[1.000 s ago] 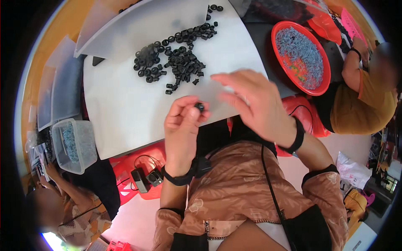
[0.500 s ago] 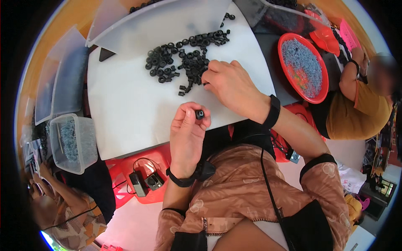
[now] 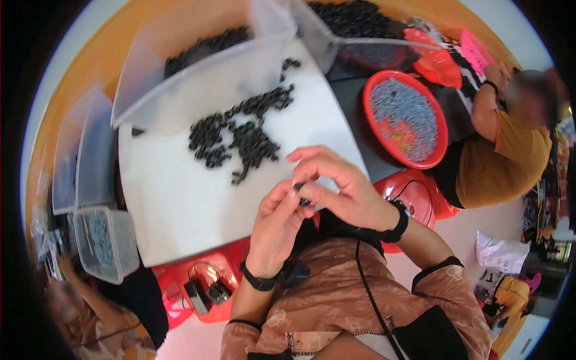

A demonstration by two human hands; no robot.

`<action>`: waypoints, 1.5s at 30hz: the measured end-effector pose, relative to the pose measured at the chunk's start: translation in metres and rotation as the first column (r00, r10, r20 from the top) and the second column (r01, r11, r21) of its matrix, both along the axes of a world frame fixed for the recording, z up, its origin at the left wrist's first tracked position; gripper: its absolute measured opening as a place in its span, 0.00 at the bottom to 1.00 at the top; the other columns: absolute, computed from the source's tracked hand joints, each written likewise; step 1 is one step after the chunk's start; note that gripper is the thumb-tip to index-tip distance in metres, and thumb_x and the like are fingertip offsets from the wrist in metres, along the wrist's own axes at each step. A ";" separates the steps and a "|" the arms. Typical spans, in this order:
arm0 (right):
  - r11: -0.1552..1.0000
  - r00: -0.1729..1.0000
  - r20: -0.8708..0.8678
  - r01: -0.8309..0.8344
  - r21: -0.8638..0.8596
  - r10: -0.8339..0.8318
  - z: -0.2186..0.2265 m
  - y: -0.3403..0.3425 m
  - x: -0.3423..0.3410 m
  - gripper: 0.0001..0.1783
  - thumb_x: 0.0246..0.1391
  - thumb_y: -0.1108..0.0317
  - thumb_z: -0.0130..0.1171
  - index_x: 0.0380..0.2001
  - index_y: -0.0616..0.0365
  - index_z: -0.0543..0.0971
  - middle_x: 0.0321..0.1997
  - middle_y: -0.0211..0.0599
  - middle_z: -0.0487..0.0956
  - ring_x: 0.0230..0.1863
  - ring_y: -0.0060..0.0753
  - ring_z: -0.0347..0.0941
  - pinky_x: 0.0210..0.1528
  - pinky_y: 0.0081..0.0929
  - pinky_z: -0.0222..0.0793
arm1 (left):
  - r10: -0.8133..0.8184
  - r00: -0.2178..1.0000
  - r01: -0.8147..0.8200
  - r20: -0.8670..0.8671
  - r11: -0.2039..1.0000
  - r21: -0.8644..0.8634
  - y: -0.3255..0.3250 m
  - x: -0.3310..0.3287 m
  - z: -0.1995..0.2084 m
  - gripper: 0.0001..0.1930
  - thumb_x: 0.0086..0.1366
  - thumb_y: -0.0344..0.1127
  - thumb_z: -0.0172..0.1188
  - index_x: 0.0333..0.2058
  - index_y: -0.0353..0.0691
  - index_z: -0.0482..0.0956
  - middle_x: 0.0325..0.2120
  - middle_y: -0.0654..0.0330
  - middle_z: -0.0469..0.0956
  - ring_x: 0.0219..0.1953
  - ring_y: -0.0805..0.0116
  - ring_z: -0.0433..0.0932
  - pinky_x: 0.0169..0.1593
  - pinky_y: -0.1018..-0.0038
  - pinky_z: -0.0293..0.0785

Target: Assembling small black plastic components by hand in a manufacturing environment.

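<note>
My left hand (image 3: pixel 275 227) pinches a small black plastic part (image 3: pixel 305 203) between thumb and fingers, just off the table's near edge. Against the same part my right hand (image 3: pixel 341 191) presses its thumb and fingertips. Whether a second small piece is pinched there is hidden by the fingers. Beyond both hands, a loose pile of small black parts (image 3: pixel 255 144), some round and ring-like and others short and narrow, lies spread over the white table (image 3: pixel 174 216).
A large translucent bin (image 3: pixel 204 90) with black parts stands at the table's far side. To the right sits a red basin (image 3: pixel 443 141) of small grey pieces, near a person in a mustard top. At left are a clear tub (image 3: pixel 126 240) and another person. Red stools (image 3: pixel 225 309) flank me.
My right hand has drawn back from the pile to meet my left hand at the black part. The whole view has shifted, with the table now lower and further left.
</note>
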State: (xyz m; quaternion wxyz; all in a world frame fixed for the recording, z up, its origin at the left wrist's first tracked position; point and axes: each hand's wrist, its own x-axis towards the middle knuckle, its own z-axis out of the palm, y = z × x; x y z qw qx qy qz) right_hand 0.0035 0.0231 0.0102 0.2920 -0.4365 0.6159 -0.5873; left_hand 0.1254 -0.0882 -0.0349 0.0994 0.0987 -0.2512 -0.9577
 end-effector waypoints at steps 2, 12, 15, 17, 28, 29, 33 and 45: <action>1.000 0.981 -0.191 0.018 0.006 -0.016 0.007 0.007 -0.004 0.10 0.53 0.76 0.55 0.40 0.59 0.75 0.54 0.42 0.69 0.45 0.32 0.72 0.50 0.27 0.66 | -0.008 1.000 0.008 0.022 1.000 0.014 0.003 -0.002 -0.006 0.09 0.69 0.32 0.50 0.44 0.38 0.76 0.36 0.62 0.78 0.36 0.74 0.75 0.41 0.77 0.72; 0.984 0.731 -0.682 0.120 0.134 0.003 0.023 0.033 -0.023 0.07 0.51 0.65 0.56 0.33 0.53 0.79 0.27 0.32 0.76 0.33 0.38 0.74 0.37 0.34 0.65 | 0.010 0.985 0.021 0.174 0.984 -0.174 0.017 -0.019 0.008 0.07 0.66 0.30 0.54 0.40 0.35 0.77 0.33 0.61 0.78 0.32 0.76 0.74 0.39 0.80 0.71; 0.993 0.735 -0.677 0.107 0.046 -0.048 0.030 0.032 -0.026 0.08 0.52 0.66 0.56 0.33 0.56 0.79 0.25 0.36 0.76 0.29 0.43 0.74 0.35 0.36 0.66 | -0.068 0.992 0.079 0.104 0.991 -0.108 0.011 -0.026 0.005 0.07 0.66 0.32 0.55 0.40 0.36 0.77 0.33 0.61 0.79 0.31 0.77 0.74 0.39 0.80 0.72; 0.983 0.685 -0.726 0.168 0.069 -0.066 0.032 0.033 -0.029 0.08 0.52 0.67 0.56 0.34 0.57 0.79 0.26 0.36 0.76 0.30 0.43 0.74 0.33 0.36 0.66 | -0.049 0.990 0.062 0.131 0.994 -0.090 0.012 -0.022 0.005 0.08 0.66 0.32 0.56 0.40 0.37 0.77 0.33 0.61 0.79 0.32 0.76 0.75 0.39 0.80 0.72; 0.992 0.555 -0.831 0.122 0.038 -0.036 0.023 0.031 -0.029 0.13 0.45 0.69 0.57 0.37 0.54 0.77 0.27 0.31 0.73 0.30 0.35 0.73 0.38 0.30 0.64 | -0.031 0.993 0.042 0.116 0.994 -0.097 0.013 -0.027 0.008 0.08 0.67 0.34 0.54 0.39 0.37 0.78 0.33 0.60 0.79 0.32 0.76 0.74 0.39 0.81 0.71; 0.996 0.473 -0.880 0.085 0.013 -0.028 0.022 0.032 -0.032 0.14 0.43 0.69 0.57 0.38 0.53 0.76 0.28 0.29 0.73 0.31 0.32 0.73 0.39 0.29 0.64 | -0.029 0.993 0.041 0.112 0.994 -0.101 0.013 -0.025 0.007 0.08 0.67 0.34 0.54 0.39 0.37 0.78 0.33 0.60 0.79 0.32 0.76 0.74 0.39 0.81 0.71; 0.998 0.332 -0.942 0.013 0.059 0.052 0.027 0.032 -0.038 0.14 0.42 0.70 0.56 0.37 0.52 0.76 0.29 0.26 0.71 0.32 0.27 0.71 0.44 0.27 0.61 | -0.032 0.994 0.047 0.107 0.989 -0.141 0.015 -0.025 0.000 0.09 0.68 0.36 0.53 0.38 0.36 0.78 0.32 0.60 0.78 0.32 0.76 0.74 0.37 0.81 0.70; 0.992 0.374 -0.927 0.106 0.071 0.026 0.026 0.033 -0.031 0.10 0.44 0.67 0.55 0.33 0.56 0.74 0.25 0.28 0.71 0.27 0.29 0.70 0.41 0.30 0.60 | -0.001 0.984 0.031 0.179 0.986 -0.166 0.017 -0.028 0.008 0.09 0.66 0.33 0.56 0.40 0.36 0.78 0.33 0.61 0.79 0.32 0.76 0.75 0.35 0.81 0.71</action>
